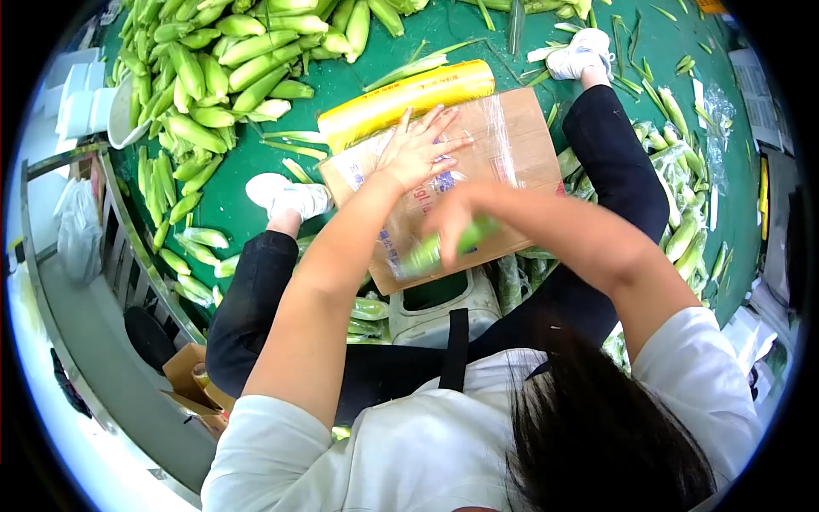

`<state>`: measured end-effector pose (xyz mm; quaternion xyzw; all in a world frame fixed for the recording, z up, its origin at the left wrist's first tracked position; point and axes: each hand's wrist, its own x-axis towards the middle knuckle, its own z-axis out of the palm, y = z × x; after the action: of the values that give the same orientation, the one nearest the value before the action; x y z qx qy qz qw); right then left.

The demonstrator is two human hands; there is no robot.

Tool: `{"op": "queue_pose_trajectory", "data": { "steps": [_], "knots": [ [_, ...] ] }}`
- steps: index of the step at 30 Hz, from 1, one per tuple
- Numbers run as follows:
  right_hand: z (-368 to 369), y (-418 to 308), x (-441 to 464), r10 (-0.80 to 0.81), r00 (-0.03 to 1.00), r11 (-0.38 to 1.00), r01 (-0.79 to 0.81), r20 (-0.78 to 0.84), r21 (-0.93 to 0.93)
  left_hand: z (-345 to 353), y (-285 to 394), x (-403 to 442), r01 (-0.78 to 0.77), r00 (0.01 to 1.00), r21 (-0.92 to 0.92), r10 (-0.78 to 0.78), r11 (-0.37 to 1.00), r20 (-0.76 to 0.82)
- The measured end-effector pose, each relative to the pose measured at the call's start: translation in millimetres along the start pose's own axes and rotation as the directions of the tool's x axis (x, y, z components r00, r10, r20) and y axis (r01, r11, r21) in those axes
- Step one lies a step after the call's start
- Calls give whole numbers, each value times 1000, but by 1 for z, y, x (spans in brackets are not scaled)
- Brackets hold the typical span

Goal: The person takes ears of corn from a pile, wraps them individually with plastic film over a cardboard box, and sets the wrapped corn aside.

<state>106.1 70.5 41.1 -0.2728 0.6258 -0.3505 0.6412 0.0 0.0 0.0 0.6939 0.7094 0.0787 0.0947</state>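
A cardboard box (520, 145) with tape on it lies before me as a work surface. My left hand (418, 152) rests on its top, fingers spread, close to a roll of yellow plastic film (409, 98) along the box's far edge. My right hand (452, 218) is bent over the near part of the box, its fingers around a green ear of corn (425, 256). That ear is smeared by motion; a clear wrapping around it cannot be made out for certain.
A large heap of unwrapped corn in husks (247, 60) lies at the far left on the green floor (478, 30). Bagged ears (682, 230) are piled at the right. A white plastic stool (448, 316) stands under the box. A metal rack (77, 162) borders the left.
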Motion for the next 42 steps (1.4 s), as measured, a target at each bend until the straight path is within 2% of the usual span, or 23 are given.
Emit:
{"op": "queue_pose_trajectory", "data": {
  "steps": [2,7,8,9,11,13,15,17,19,20,23,24,26,27,29,31,32,33,34,35,37,39,42],
  "knots": [
    [59,-34,10,-329,942,918,304,62,254,0,-12,-7,5,1000,12,-5,1000,20],
    [159,-113,-96,46,937,850,145,-346,506,12,46,-6,17,999,-44,-19,999,-31],
    [177,-99,-103,69,836,693,352,-544,629,20,74,-17,11,1000,-73,-11,997,1],
    [185,-95,-118,87,786,206,586,-612,783,18,93,-27,2,1000,-86,0,996,20],
    [190,-73,-124,230,628,-44,770,-743,637,-68,146,-44,198,865,-395,29,897,500],
    [174,-68,-125,412,631,-174,763,-657,623,-27,165,-115,-40,998,-443,55,896,21],
    [165,-36,-112,262,753,-64,638,-604,768,-77,171,-142,162,949,-575,-286,802,-133],
    [137,-50,-92,153,830,121,523,-537,844,-119,161,-147,165,906,-178,-220,970,-360],
    [101,-91,-81,-32,927,284,367,-374,886,-164,140,-142,-6,945,28,15,1000,-326],
    [85,-103,-83,-95,957,224,289,-274,931,-170,124,-147,39,995,17,-37,999,-95],
    [41,-127,-95,15,919,468,341,-394,815,-200,83,-160,272,962,-144,-263,951,79],
    [16,-124,-94,-112,800,880,355,-589,314,-213,66,-166,401,913,-141,-382,905,146],
    [-13,-135,-91,-123,499,992,48,-858,-114,-222,20,-182,621,781,-222,-569,752,255],
    [-28,-139,-85,-262,274,942,-136,-925,-308,-189,-21,-208,457,884,-368,-457,810,94],
    [-100,-109,-76,-662,287,512,-500,-692,-698,-230,-54,-220,817,536,-572,-462,71,707],
    [-179,-74,-70,-434,231,625,-619,-871,-476,-215,-90,-270,670,510,-574,-270,-471,817],
    [-228,-31,-51,-519,-250,843,-311,-818,-439,-207,-111,-303,683,446,-579,-373,-445,814],
    [-266,-13,-56,-290,-399,949,-238,-870,-208,-199,-128,-337,699,377,-577,-467,-422,800],
    [-308,8,-61,-125,-443,928,-368,-888,53,-198,-134,-369,788,337,-599,-712,-145,616],
    [-332,9,-68,-82,-481,893,-425,-873,150,-196,-132,-400,859,335,-498,-868,121,366],
    [-379,29,-62,108,-354,803,-520,-929,291,-184,-110,-462,991,101,-120,-945,66,312],
    [-415,46,-53,198,-160,906,-348,-967,243,-153,-75,-520,997,-41,71,-868,-6,494],
    [-414,52,-53,120,-211,901,-388,-970,196,-88,-35,-596,994,11,65,-694,83,720]
  ]
}}
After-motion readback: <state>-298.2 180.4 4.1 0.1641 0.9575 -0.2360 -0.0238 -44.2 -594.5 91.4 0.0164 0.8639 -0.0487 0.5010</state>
